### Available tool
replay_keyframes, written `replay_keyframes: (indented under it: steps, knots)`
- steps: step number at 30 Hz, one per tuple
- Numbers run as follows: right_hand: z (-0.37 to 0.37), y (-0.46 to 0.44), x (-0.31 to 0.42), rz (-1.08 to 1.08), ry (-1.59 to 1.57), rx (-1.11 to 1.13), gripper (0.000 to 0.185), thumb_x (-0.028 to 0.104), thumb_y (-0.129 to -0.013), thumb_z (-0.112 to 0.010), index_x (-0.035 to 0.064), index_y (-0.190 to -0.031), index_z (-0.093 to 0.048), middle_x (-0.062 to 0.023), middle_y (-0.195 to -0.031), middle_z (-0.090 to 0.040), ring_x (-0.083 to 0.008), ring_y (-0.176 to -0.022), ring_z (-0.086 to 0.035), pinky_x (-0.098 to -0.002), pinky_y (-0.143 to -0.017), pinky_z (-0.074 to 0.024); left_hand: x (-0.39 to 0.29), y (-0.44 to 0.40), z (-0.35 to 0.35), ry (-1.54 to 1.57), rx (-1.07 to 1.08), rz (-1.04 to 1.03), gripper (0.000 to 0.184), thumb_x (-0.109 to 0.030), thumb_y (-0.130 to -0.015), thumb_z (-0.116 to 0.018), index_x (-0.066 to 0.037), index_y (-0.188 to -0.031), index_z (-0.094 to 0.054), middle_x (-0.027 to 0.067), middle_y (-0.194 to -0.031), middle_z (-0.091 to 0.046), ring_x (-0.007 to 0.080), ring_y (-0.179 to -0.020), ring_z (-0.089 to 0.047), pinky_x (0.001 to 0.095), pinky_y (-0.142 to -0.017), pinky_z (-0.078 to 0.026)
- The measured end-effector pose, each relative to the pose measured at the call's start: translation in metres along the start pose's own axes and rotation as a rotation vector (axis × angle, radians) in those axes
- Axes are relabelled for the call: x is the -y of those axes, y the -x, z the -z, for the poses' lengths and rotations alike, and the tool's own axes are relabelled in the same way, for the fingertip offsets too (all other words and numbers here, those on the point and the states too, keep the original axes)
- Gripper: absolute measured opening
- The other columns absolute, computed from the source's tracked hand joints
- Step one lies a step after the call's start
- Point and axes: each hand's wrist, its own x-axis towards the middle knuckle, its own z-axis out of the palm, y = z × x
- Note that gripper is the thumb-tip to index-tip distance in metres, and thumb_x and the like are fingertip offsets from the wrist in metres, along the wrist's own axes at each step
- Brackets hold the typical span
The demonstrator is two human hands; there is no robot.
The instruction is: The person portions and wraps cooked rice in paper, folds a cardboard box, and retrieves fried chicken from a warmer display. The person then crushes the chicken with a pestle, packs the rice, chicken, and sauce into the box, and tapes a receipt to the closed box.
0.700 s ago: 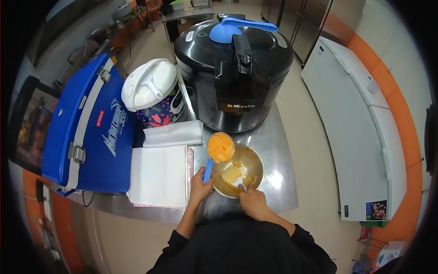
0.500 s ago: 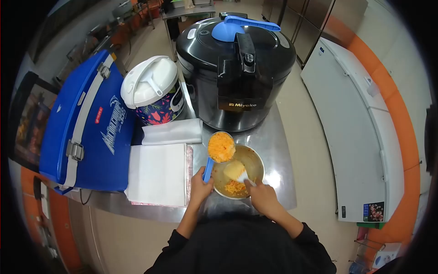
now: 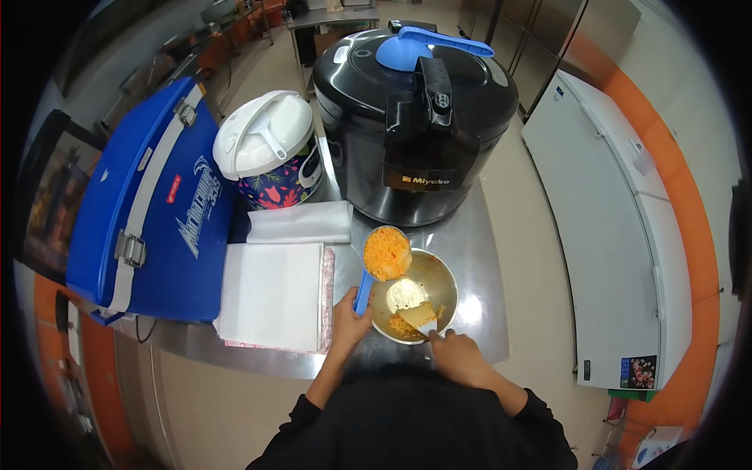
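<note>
The left hand [image 3: 348, 321] has its fingers clamped on the ladle [image 3: 363, 292], full of orange rice [image 3: 387, 254], at the bowl [image 3: 440, 276]'s far-left rim; a level ladle should prevent spills. In the bowl, the spatula [image 3: 417, 315] touches loose rice; a flat blade should gather best. The right hand [image 3: 464, 358]'s fingers clamp its handle.

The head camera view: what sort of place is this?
Probably a commercial kitchen: a big black cooker stands on a steel table, and what looks like a long white freezer stands to the right.
</note>
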Motion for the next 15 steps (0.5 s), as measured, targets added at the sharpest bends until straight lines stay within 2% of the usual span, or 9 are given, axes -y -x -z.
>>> replay_keyframes:
  steps: [4, 6, 9, 11, 13, 15]
  knots:
    - [-0.003, -0.005, -0.005, -0.085, -0.008, -0.004, 0.028, 0.007, -0.086, -0.050, -0.0117, -0.106, -0.055, -0.0294, -0.087, -0.064, -0.0377, -0.070, -0.069, -0.0438, -0.061, -0.0572, -0.001, 0.006, -0.005, -0.023, 0.010, -0.019, 0.020, 0.000, -0.080, -0.056, 0.000, -0.100, -0.058, 0.0047, -0.067, -0.059, 0.0098, -0.045, -0.054, 0.0250, -0.042, -0.043]
    - [-0.003, -0.003, -0.003, -0.118, 0.010, 0.003, 0.028, 0.007, -0.086, -0.050, -0.0114, -0.107, -0.055, -0.0289, -0.086, -0.064, -0.0379, -0.071, -0.069, -0.0438, -0.061, -0.0572, 0.011, 0.003, -0.008, -0.054, -0.039, -0.036, 0.023, -0.003, -0.077, -0.058, -0.001, -0.100, -0.062, 0.0102, -0.076, -0.065, 0.0201, -0.066, -0.065, 0.0323, -0.063, -0.051]
    - [0.008, 0.014, -0.001, -0.044, 0.004, 0.077, 0.030, 0.005, -0.086, -0.050, -0.0109, -0.110, -0.054, -0.0292, -0.084, -0.064, -0.0372, -0.074, -0.069, -0.0448, -0.063, -0.0570, 0.006, 0.005, -0.009, -0.017, -0.041, -0.034, 0.025, -0.003, -0.076, -0.058, -0.001, -0.101, -0.062, 0.0122, -0.080, -0.066, 0.0223, -0.072, -0.066, 0.0333, -0.069, -0.051]
    - [0.016, 0.011, -0.006, -0.116, -0.009, -0.037, 0.031, 0.003, -0.084, -0.049, -0.0117, -0.111, -0.054, -0.0298, -0.084, -0.064, -0.0390, -0.077, -0.068, -0.0470, -0.066, -0.0562, 0.003, 0.006, -0.010, -0.042, -0.016, -0.029, 0.025, -0.003, -0.076, -0.058, -0.001, -0.101, -0.062, 0.0123, -0.081, -0.066, 0.0221, -0.071, -0.065, 0.0333, -0.067, -0.051]
    - [0.019, 0.012, -0.020, -0.057, -0.059, 0.019, 0.032, 0.002, -0.084, -0.049, -0.0123, -0.111, -0.053, -0.0300, -0.084, -0.064, -0.0402, -0.077, -0.068, -0.0475, -0.067, -0.0558, -0.010, 0.007, -0.008, -0.071, -0.001, -0.031, 0.026, -0.003, -0.076, -0.058, -0.001, -0.101, -0.062, 0.0124, -0.082, -0.066, 0.0220, -0.069, -0.065, 0.0333, -0.066, -0.050]
    - [0.031, 0.009, -0.031, 0.009, -0.108, 0.071, 0.033, 0.001, -0.083, -0.048, -0.0130, -0.112, -0.053, -0.0302, -0.085, -0.064, -0.0415, -0.077, -0.067, -0.0481, -0.068, -0.0555, -0.025, 0.011, -0.008, -0.131, -0.030, -0.156, 0.025, -0.003, -0.076, -0.058, 0.000, -0.101, -0.062, 0.0128, -0.080, -0.066, 0.0217, -0.067, -0.064, 0.0328, -0.064, -0.050]
